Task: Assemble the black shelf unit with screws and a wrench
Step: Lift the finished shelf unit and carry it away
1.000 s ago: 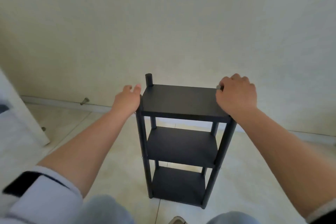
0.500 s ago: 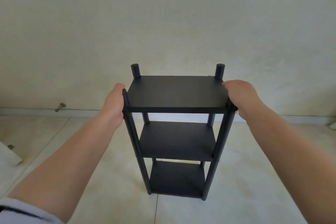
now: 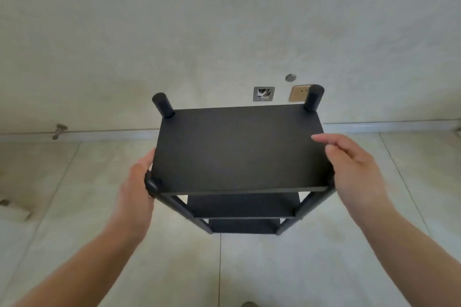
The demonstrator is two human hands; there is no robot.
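The black shelf unit (image 3: 239, 147) stands upright on the tiled floor, and I look down on its top panel. Two lower shelves show beneath it. Two rear posts (image 3: 163, 104) stick up above the top panel. My left hand (image 3: 137, 189) grips the front-left corner post, with its fingers hidden behind the panel edge. My right hand (image 3: 354, 169) lies at the front-right corner, its fingers loosely extended over the panel's right edge. No screws or wrench are in sight.
The wall behind carries a gold socket plate (image 3: 300, 93), an open metal wall box (image 3: 263, 94) and a round cap (image 3: 290, 77). A metal stopper (image 3: 59, 130) juts out at the baseboard on the left. A white object (image 3: 12, 212) lies at the left edge.
The view has come closer and higher over the shelf unit. My right hand has loosened from its curled grip at the right corner, fingers now extended. My left hand still holds the front-left corner.
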